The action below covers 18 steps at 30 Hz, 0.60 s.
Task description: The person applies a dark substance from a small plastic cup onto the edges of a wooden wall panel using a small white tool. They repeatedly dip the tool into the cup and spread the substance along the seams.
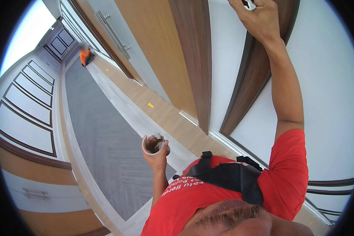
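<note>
on the left side, a grey floor (102,129) ran along the corridor, and beside it there was a beige strip (131,89) with a small yellow arrow (151,105). far away, a person in an orange top (84,58) was low on the floor. a tan and grey door (153,47) carried long metal handles (112,35). dark-framed panels (24,128) lined the opposite wall.

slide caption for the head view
Left hand holds a clear cup with dark contents; right hand grips a white wad near brown trim.
</note>
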### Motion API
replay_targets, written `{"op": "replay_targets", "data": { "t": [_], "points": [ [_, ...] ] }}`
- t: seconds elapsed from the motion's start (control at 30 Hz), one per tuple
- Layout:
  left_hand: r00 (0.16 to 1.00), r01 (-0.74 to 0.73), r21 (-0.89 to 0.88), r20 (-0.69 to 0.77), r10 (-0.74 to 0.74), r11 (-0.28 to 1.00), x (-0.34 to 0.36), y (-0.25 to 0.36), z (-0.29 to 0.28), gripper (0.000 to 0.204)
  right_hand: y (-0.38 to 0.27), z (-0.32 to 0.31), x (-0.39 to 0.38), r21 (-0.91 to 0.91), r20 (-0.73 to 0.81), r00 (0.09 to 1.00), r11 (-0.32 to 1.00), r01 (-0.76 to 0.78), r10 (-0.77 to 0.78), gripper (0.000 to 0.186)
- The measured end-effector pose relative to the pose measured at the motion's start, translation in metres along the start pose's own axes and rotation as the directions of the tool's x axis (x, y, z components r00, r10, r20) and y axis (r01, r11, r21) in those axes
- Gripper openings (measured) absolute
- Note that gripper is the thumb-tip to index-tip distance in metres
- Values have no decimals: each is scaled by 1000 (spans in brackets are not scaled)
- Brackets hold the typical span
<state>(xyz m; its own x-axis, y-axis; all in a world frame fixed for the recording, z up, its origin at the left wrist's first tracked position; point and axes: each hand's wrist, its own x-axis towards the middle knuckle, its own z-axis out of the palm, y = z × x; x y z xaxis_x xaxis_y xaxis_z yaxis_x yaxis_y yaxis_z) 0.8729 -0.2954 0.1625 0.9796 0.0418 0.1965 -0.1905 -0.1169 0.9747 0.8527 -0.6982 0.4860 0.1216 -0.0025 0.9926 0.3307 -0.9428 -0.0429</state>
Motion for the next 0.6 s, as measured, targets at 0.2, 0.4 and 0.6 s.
{"op": "replay_targets", "data": {
  "t": [0.2,0.4,0.6],
  "points": [
    [1000,-19,2,-17,19,1000,0,-5,-1,83,-13,-1,-23,-69,17,1000,997,20,-19,10],
    [999,-31,12,-9,31,999,2,-7,-3,82,3,10,-36,-48,-61,988,989,140,-143,10],
    [1000,-24,15,-17,24,1000,0,-1,-3,81,7,11,-43,-61,6,998,996,70,-70,17]
  ]
}}
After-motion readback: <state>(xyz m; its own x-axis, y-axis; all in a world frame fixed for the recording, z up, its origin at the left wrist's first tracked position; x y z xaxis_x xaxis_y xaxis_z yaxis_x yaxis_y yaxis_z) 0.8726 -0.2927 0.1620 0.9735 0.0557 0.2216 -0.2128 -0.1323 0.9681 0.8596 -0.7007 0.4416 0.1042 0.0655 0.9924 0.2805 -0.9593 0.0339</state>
